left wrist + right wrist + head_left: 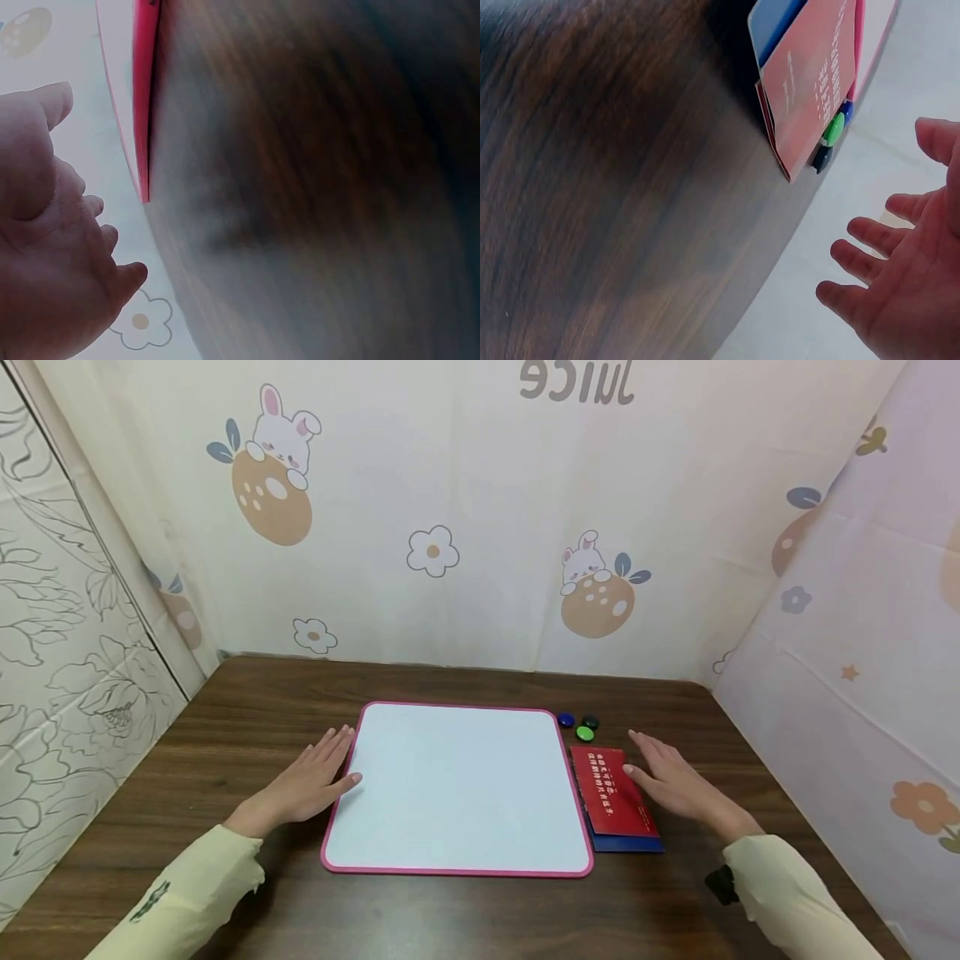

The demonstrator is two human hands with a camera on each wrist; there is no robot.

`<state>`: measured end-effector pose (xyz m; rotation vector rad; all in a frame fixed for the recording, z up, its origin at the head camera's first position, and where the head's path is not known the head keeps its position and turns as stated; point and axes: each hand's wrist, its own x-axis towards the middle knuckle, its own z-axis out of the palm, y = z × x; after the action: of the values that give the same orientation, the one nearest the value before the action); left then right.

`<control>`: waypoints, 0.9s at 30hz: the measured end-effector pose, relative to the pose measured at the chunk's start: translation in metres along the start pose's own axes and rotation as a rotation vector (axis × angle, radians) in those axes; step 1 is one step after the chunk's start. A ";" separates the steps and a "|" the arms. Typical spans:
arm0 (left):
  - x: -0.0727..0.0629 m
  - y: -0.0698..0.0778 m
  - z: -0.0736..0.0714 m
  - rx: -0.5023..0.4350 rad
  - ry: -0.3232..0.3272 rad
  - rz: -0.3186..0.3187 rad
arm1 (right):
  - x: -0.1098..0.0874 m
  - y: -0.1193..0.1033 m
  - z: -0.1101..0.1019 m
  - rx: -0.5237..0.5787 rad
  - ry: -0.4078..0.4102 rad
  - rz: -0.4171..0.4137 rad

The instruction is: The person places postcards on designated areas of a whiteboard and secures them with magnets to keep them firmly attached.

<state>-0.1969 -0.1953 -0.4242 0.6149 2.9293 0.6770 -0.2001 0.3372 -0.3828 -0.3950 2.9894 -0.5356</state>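
Observation:
A whiteboard (453, 789) with a pink rim lies flat in the middle of the table. My left hand (306, 783) is at its left edge, fingers straight and palm down, with the thumb over the board's rim; in the left wrist view the same hand (60, 247) holds nothing. To the board's right lies a red printed booklet (611, 793) on top of a blue one (628, 843). Beside them is my right hand (671, 781), fingers extended and nothing held, its thumb over the red cover's edge. The right wrist view shows that hand (907, 262) with fingers spread.
Three round magnet-like discs, blue (566, 720), black (591, 722) and green (585, 734), sit by the board's upper right corner. The dark wooden table (450, 914) meets a patterned curtain (495, 610) at the back, with more cloth on both sides.

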 end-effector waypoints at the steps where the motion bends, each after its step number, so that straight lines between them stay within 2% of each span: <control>1: 0.000 0.000 0.000 0.005 -0.002 -0.003 | 0.000 0.000 0.001 0.003 -0.002 0.004; 9: 0.002 0.003 0.000 0.008 -0.008 -0.008 | 0.001 -0.004 0.010 0.011 -0.007 0.016; 15: 0.003 -0.003 0.004 -0.010 -0.007 0.005 | 0.001 -0.006 0.015 -0.030 -0.004 0.050; 20: 0.003 -0.005 0.004 -0.002 -0.036 -0.012 | 0.003 -0.006 0.018 -0.057 -0.014 0.117; 27: 0.003 -0.002 0.001 -0.004 -0.096 -0.076 | 0.005 -0.010 0.018 0.007 -0.060 0.235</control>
<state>-0.2000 -0.1954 -0.4256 0.5175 2.8457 0.6268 -0.2005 0.3207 -0.3965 -0.0559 2.9193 -0.5014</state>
